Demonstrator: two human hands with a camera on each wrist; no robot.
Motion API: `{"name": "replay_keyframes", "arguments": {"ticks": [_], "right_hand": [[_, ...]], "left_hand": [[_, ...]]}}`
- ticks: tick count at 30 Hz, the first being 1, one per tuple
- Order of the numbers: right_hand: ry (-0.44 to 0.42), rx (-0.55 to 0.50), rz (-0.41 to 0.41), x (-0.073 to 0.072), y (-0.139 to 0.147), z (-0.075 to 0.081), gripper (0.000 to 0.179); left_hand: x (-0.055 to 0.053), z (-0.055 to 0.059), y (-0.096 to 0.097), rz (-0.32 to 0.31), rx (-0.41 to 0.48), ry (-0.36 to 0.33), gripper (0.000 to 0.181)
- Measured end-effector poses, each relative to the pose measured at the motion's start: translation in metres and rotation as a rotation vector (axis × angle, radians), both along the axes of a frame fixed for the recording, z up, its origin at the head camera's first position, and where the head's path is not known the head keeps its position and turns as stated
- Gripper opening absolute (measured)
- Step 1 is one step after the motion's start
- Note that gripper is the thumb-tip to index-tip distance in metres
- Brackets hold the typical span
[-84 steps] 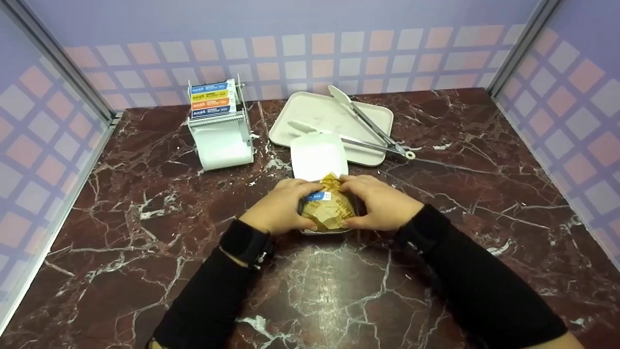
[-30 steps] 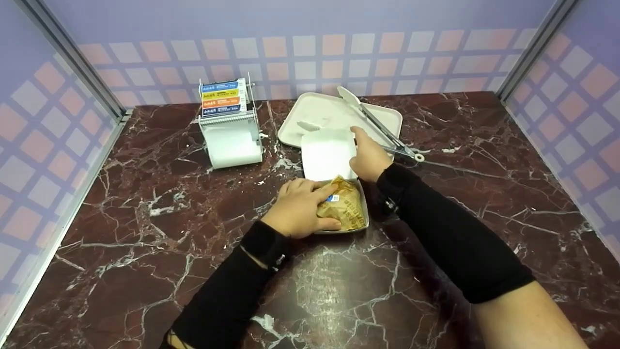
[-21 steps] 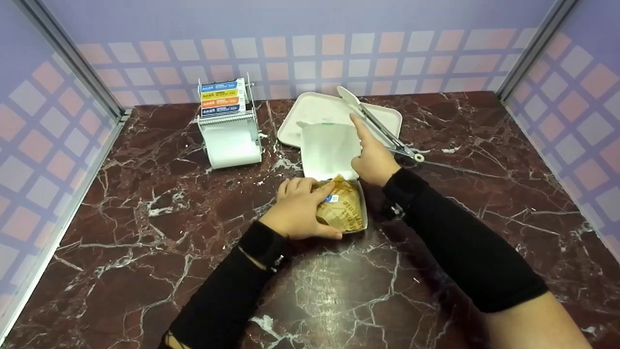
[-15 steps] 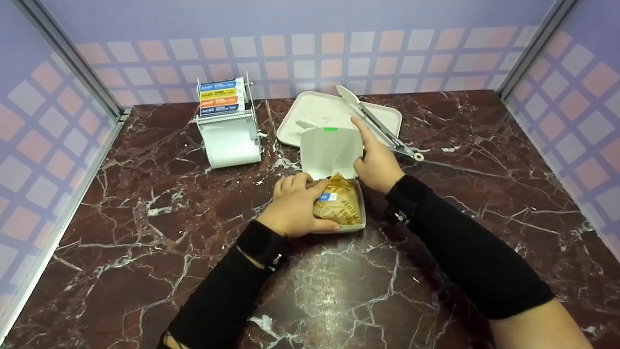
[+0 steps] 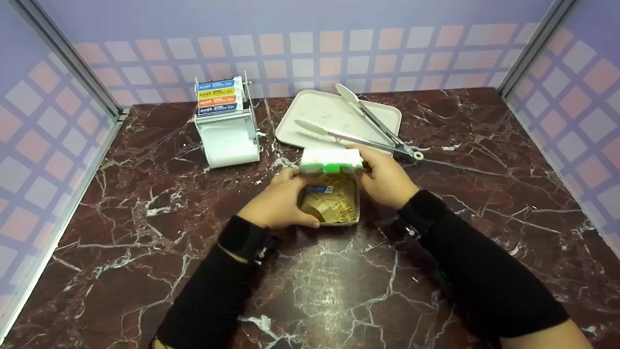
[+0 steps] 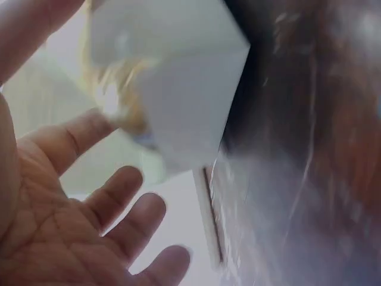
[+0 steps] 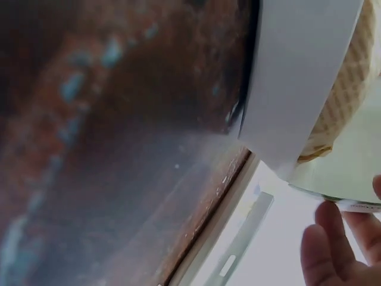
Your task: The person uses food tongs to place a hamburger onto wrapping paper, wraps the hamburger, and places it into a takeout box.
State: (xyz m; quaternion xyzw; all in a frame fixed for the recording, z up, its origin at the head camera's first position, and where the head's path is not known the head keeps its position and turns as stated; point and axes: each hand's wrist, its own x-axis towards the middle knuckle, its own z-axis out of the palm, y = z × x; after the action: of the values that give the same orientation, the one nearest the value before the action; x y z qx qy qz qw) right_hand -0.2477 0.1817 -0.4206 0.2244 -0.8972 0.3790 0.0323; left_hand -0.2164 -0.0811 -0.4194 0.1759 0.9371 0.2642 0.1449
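A paper-wrapped burger (image 5: 332, 206) with a blue and white sticker (image 5: 317, 189) sits inside a small white clamshell box (image 5: 359, 211). The box's lid (image 5: 330, 156) is tilted forward over the rear part of the burger, with a bright green tab on its front edge. At the lid's right end, my right hand (image 5: 387, 177) has fingers behind it and holds its edge. My left hand (image 5: 276, 203) lies along the box's left side, thumb near the front corner. The left wrist view shows that hand's fingers (image 6: 140, 220) spread and fairly straight beside the box.
Behind the box, a pale tray (image 5: 290, 121) carries spread metal tongs (image 5: 368, 143) with pale tips; their hinge end sticks out over the tray's right front. A label dispenser (image 5: 225, 123) with a white roll stands at the back left. Tiled-pattern walls border the dark marbled table (image 5: 145, 271).
The lid has swung forward from leaning back to hanging over the burger, moved by my right hand. My left hand has shifted left, off the wrapper, to the box's side.
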Motion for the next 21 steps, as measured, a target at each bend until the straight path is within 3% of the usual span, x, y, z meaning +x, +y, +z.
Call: {"name": "replay_keyframes", "arguments": {"ticks": [3, 8, 12, 16, 21], "right_hand": [[-0.012, 0.025, 0.037, 0.005, 0.004, -0.002, 0.061], [-0.047, 0.039, 0.112, 0.014, 0.009, -0.007, 0.062], [-0.106, 0.088, 0.151, 0.022, 0.013, -0.011, 0.079], [-0.15, 0.162, 0.159, 0.029, 0.016, -0.013, 0.094], [-0.17, 0.197, 0.158, 0.034, 0.015, -0.013, 0.103]], "left_hand": [[0.0, 0.002, -0.006, 0.064, -0.004, -0.057, 0.114], [0.001, -0.003, -0.006, 0.141, 0.016, -0.091, 0.132], [0.0, -0.008, 0.001, 0.118, 0.072, -0.044, 0.147], [0.0, -0.012, 0.007, 0.064, 0.128, 0.017, 0.137], [0.0, -0.014, 0.01, 0.055, 0.12, 0.064, 0.124]]}}
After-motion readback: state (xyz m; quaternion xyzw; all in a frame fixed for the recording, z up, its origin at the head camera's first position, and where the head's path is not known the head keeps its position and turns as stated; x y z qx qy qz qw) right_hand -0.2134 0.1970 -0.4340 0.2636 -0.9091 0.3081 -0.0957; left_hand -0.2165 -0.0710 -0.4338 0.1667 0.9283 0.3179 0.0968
